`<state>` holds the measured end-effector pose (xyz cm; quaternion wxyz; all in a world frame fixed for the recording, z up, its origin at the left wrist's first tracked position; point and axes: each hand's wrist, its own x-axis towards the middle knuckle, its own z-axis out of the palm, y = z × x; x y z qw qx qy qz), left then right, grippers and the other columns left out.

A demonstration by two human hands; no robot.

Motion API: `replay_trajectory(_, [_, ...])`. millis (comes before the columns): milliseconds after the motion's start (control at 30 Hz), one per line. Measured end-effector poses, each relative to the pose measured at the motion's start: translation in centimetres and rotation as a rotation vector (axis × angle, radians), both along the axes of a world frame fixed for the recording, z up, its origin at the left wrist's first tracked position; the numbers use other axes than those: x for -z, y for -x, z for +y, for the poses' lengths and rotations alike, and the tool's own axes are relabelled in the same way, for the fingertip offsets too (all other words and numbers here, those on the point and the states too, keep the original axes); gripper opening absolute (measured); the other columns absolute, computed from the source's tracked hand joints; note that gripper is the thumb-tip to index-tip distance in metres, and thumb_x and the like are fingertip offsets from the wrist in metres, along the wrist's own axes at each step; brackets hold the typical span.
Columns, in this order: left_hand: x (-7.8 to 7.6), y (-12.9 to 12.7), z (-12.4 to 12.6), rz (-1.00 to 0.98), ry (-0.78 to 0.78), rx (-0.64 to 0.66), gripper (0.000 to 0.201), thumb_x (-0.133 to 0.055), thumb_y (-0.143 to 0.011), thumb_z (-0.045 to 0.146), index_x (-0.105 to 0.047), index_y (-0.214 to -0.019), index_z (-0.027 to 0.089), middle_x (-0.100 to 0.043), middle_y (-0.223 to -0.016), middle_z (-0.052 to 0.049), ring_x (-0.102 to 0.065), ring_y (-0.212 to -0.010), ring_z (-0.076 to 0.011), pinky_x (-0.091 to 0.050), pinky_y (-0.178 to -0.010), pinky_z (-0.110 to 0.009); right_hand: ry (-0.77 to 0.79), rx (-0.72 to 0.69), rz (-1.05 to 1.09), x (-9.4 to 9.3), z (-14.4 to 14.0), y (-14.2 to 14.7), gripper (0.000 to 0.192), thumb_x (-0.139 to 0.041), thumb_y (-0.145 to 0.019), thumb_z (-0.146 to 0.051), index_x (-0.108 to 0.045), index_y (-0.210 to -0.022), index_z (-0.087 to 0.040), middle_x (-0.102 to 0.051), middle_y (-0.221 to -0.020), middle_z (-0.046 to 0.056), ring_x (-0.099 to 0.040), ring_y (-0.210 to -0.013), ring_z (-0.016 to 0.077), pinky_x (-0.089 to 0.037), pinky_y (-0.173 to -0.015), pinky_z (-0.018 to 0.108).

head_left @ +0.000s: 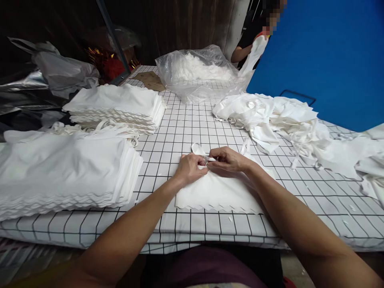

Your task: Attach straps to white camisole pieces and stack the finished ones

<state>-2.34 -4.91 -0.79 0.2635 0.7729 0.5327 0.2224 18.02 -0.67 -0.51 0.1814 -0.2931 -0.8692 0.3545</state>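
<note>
A white strappy garment [219,194], like a camisole top with a wavy lower edge, lies flat in front of me on the checked cloth. My left hand [192,168] pinches its upper edge near the base of a thin strap [197,149]. Close beside it, the fingers of my right hand [226,159] are closed on the same strap, the two sets of fingertips nearly touching. A second strap [246,146] sticks up behind my right wrist. My fingers hide the exact spot where strap and fabric meet.
Neat stacks of white garments stand at the left, one near [63,168] and one farther back [117,100]. A loose white heap [270,116] spreads along the right. Behind are a clear plastic bag [201,72], a blue panel [324,60] and another person's arm [241,53].
</note>
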Motion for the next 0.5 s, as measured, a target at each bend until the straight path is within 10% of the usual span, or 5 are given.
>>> replay_trajectory(500, [1.6, -0.4, -1.0, 0.044, -0.282, -0.017, 0.010, -0.062, -0.077, 0.013, -0.059, -0.069, 0.018, -0.070, -0.076, 0.000, -0.062, -0.074, -0.0171, -0.040, -0.073, -0.033, 0.121, -0.060, 0.033, -0.4, 0.3, -0.7, 0.024, -0.059, -0.092, -0.039, -0.062, -0.087, -0.016, -0.053, -0.075, 0.000, -0.045, -0.065, 0.0122, -0.035, -0.058, 0.025])
